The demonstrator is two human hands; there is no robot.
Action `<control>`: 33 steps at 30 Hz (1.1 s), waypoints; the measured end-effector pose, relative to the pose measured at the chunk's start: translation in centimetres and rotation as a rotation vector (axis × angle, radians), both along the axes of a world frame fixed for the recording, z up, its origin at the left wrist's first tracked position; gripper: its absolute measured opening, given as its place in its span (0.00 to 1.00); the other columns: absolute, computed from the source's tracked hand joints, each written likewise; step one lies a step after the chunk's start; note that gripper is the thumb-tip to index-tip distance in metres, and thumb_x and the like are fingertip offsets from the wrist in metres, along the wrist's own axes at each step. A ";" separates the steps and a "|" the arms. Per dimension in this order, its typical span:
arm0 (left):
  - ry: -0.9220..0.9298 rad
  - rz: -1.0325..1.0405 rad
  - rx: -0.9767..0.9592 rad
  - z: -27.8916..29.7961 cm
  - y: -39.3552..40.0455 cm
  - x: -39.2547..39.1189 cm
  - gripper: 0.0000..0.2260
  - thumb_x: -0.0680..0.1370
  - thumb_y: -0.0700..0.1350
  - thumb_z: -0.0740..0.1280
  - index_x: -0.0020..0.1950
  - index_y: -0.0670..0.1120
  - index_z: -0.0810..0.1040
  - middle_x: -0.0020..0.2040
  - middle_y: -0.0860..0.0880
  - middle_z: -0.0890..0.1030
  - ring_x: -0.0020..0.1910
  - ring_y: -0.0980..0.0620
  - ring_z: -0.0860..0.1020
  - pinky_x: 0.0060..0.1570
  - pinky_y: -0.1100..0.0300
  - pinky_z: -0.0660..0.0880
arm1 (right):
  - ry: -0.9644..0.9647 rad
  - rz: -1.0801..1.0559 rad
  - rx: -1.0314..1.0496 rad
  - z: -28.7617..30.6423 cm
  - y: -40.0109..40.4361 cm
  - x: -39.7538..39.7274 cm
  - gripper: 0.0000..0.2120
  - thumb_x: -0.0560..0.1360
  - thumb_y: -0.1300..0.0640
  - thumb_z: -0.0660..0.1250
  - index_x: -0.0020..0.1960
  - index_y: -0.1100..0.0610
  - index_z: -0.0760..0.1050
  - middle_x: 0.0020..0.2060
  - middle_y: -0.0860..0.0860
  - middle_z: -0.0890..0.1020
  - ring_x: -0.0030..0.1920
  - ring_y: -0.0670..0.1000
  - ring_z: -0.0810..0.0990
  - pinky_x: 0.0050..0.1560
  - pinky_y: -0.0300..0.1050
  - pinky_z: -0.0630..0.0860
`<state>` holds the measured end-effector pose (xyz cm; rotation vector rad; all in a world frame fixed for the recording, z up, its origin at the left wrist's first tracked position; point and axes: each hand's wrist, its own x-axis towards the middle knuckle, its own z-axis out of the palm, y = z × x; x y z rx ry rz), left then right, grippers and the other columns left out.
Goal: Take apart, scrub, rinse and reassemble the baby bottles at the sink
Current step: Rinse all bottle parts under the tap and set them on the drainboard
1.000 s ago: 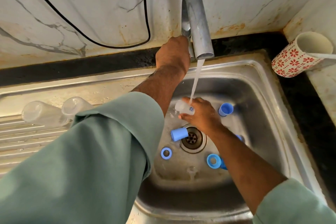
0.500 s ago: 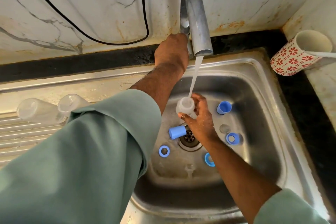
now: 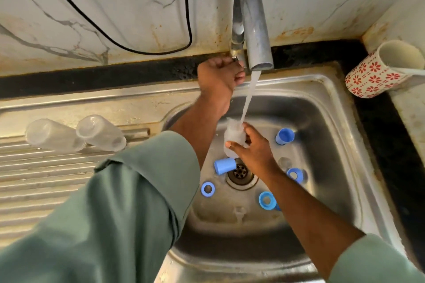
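A: The fingers (image 3: 250, 132) of the right hand (image 3: 255, 151) curl around a clear bottle (image 3: 234, 138) and hold it upright, mouth up, under the water (image 3: 249, 96) from the tap (image 3: 255, 30).

B: And the left hand (image 3: 218, 78)?

A: It reaches up to the base of the tap. The fingertips are behind the spout, so I cannot tell whether they grip anything. The thumb lies just beside the water.

B: What is around?

A: In the sink (image 3: 345, 145) there are blue parts. One cap (image 3: 225, 165) lies on its side, touching the drain (image 3: 241, 173). Another cap (image 3: 284, 136) stands right of the bottle. One ring (image 3: 208, 189) lies left of the drain, one ring (image 3: 266, 200) lies below the right forearm, and a third ring (image 3: 294, 174) lies at the right. Two clear bottles (image 3: 76, 134) lie side by side on the drainboard (image 3: 46, 179). A red-patterned cup (image 3: 379, 71) stands tilted in the corner on the right. A black cable (image 3: 138, 48) hangs on the wall.

B: Does something stand in the way?

A: The green left sleeve (image 3: 103, 213) covers much of the drainboard and the left edge of the sink. The right forearm crosses the basin and hides part of one ring.

B: Is something inside the bottle?

A: Water runs into it. How full it is, I cannot tell.
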<state>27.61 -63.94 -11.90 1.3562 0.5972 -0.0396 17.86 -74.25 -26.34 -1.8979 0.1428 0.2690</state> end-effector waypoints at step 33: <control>0.195 -0.988 1.600 -8.5 8.0 -19.2 0.21 0.78 0.51 0.64 0.71 0.51 0.70 0.69 0.46 0.71 0.70 0.43 0.67 0.72 0.48 0.60 | -0.147 0.387 -0.969 8.1 -3.1 -4.7 0.21 0.75 0.47 0.69 0.64 0.54 0.72 0.62 0.53 0.73 0.60 0.57 0.74 0.53 0.50 0.74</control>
